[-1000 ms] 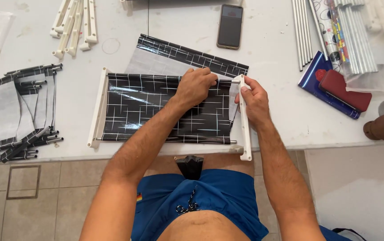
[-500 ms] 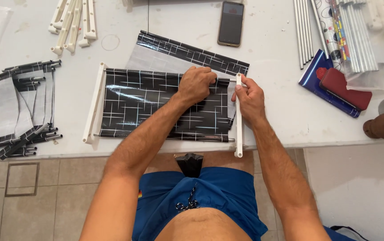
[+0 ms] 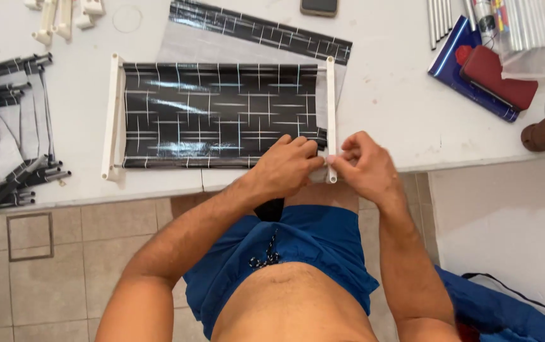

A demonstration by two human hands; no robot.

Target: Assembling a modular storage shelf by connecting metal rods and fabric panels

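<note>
A glossy black sheet with a thin white grid lies flat on the white table, stretched between two white plastic bars. The left bar lies untouched. Both hands meet at the near end of the right bar, at the table's front edge. My left hand pinches the sheet's near right corner against that bar. My right hand grips the bar's near tip from the right. The tip itself is mostly hidden by the fingers.
A second black grid strip on clear film lies behind the sheet. Finished black-edged pieces are stacked at the left. White bars sit far left, metal rods, a blue book with a red case far right, a phone at the top.
Both hands slid from the far part of the right bar down to its near end at the table edge. The camera view moved closer and lower.
</note>
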